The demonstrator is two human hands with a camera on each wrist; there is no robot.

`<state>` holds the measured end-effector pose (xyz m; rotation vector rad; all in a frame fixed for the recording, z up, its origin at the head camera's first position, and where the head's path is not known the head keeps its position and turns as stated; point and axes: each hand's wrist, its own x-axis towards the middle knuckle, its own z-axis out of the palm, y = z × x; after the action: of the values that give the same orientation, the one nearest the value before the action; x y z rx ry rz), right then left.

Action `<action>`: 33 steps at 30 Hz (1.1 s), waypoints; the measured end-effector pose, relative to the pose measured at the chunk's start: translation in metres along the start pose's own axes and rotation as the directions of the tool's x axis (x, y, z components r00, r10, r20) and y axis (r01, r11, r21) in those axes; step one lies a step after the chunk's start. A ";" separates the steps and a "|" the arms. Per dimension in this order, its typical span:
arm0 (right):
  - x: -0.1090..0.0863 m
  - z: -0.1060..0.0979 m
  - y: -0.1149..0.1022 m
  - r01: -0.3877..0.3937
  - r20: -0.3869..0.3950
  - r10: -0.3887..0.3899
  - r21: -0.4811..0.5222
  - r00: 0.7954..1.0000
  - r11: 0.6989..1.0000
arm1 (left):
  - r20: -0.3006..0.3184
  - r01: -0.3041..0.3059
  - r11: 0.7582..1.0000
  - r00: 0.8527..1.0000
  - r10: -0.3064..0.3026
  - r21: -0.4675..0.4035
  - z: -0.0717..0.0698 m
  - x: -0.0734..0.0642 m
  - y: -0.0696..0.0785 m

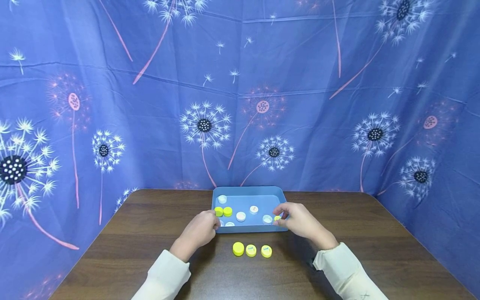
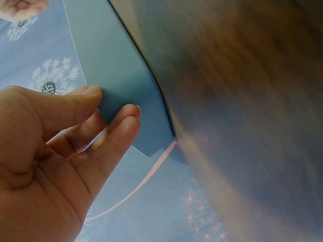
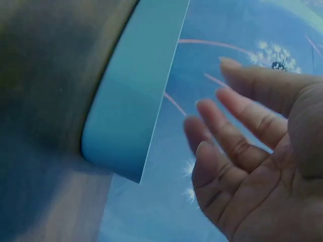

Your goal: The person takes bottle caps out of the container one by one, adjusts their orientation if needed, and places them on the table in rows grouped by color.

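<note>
My left hand [image 1: 200, 228] is at the front left corner of a blue tray [image 1: 249, 191]. In the left wrist view, its thumb and fingers curve around the tray's rim; what its fingertips touch inside is hidden. Near it lie two yellow bottle caps [image 1: 227, 211] and a pale cap [image 1: 230, 224] by the front wall. My right hand [image 1: 300, 218] reaches over the right end, thumb and index finger apart around another yellow cap [image 1: 277, 218]. Close by is a clear cap [image 1: 267, 219]. The right wrist view shows its fingers loosely bent and separated.
On the brown wooden table [image 1: 157, 221], three yellow caps [image 1: 251, 250] stand in a row before the tray. White caps [image 1: 241, 216] and a clear cap [image 1: 222, 199] lie elsewhere in the tray. A blue dandelion-print cloth [image 1: 240, 104] hangs behind and at the sides.
</note>
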<state>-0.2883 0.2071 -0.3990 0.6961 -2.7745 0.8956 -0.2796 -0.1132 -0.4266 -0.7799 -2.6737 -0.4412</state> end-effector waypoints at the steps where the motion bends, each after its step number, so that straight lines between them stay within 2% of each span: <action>1: 0.003 0.000 0.002 -0.018 -0.007 0.018 -0.009 1.000 1.000 | -0.008 -0.007 1.000 1.000 0.007 0.000 0.000 0.000 0.000; 8: 0.020 0.010 0.018 -0.128 -0.016 0.127 -0.097 0.992 0.987 | -0.002 -0.002 1.000 1.000 0.002 -0.006 0.000 -0.002 -0.001; 14: 0.022 0.016 0.024 -0.127 -0.038 0.123 -0.162 0.992 0.979 | 0.004 0.014 1.000 1.000 -0.014 -0.004 -0.004 -0.002 -0.001; 22: 0.022 0.019 0.022 -0.136 -0.034 0.132 -0.288 0.991 0.948 | 0.023 0.035 0.999 0.999 -0.035 -0.005 -0.003 -0.001 -0.001; 33: 0.025 0.021 0.020 -0.172 -0.027 0.172 -0.301 0.985 0.938 | 0.046 0.062 0.998 0.997 -0.061 -0.030 -0.003 0.000 0.003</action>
<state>-0.3193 0.1995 -0.4196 0.4073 -2.9148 0.4742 -0.2776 -0.1115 -0.4233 -0.7261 -2.7455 -0.4869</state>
